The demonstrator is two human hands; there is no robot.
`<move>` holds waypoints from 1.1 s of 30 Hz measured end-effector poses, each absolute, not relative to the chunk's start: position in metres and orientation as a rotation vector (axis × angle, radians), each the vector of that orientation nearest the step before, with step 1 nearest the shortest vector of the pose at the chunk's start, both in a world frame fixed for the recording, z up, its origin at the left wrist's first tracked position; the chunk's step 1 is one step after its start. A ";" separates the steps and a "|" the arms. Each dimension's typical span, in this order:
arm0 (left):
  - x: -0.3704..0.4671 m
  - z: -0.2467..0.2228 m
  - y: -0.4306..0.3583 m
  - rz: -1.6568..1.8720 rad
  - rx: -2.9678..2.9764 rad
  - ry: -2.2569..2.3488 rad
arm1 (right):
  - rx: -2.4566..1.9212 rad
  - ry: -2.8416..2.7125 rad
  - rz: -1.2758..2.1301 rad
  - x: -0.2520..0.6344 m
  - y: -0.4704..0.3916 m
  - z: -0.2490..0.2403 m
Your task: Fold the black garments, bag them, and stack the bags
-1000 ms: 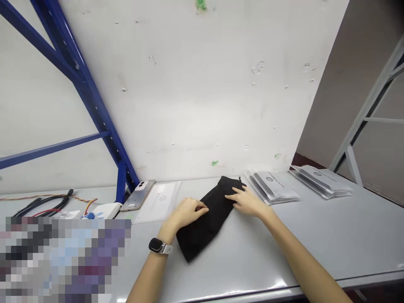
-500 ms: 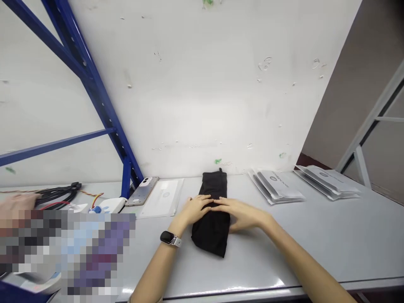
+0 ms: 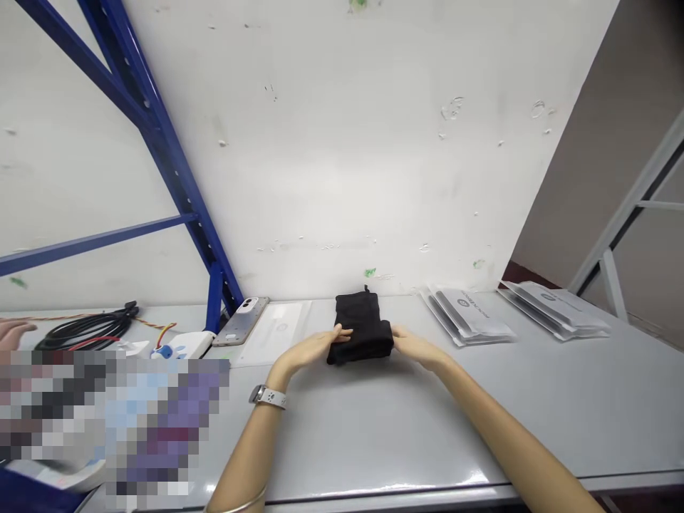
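Observation:
A black cloth, folded over at its near end, lies on the grey table in front of me, with a small loop at its far edge. My left hand grips its left side, thumb on top and the other fingers partly hidden. At the right side of the fold my right hand holds the cloth's edge, its fingertips mostly behind the fabric.
Two stacks of printed white packets, a nearer stack and a farther stack, lie right. Left are a flat white packet, a phone, black cables, a blue metal frame and another person's hand.
The cloth's near end has been folded up and away from me, so it is shorter. My hands have moved from resting on top to its two sides. The other person's hand has shifted left.

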State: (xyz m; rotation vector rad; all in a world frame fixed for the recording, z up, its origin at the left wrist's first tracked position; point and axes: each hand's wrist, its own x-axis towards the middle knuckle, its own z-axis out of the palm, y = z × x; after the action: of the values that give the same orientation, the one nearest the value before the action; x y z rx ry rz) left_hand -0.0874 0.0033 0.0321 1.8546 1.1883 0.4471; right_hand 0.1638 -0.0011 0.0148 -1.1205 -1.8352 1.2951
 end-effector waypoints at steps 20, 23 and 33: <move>-0.069 0.007 0.010 0.259 2.530 1.351 | -1.223 -2.529 0.589 0.180 0.020 -0.012; -0.066 0.005 0.009 0.296 2.584 1.408 | -1.200 -2.518 0.435 0.178 0.019 -0.012; -0.063 0.017 0.003 0.393 2.581 1.368 | -0.976 -2.464 0.462 0.175 0.018 -0.011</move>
State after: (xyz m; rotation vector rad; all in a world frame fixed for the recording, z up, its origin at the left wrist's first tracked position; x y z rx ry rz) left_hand -0.0629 0.0034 0.0173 2.5811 1.3680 0.3927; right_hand 0.1749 0.0178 -0.0113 -0.9757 -2.4643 0.4617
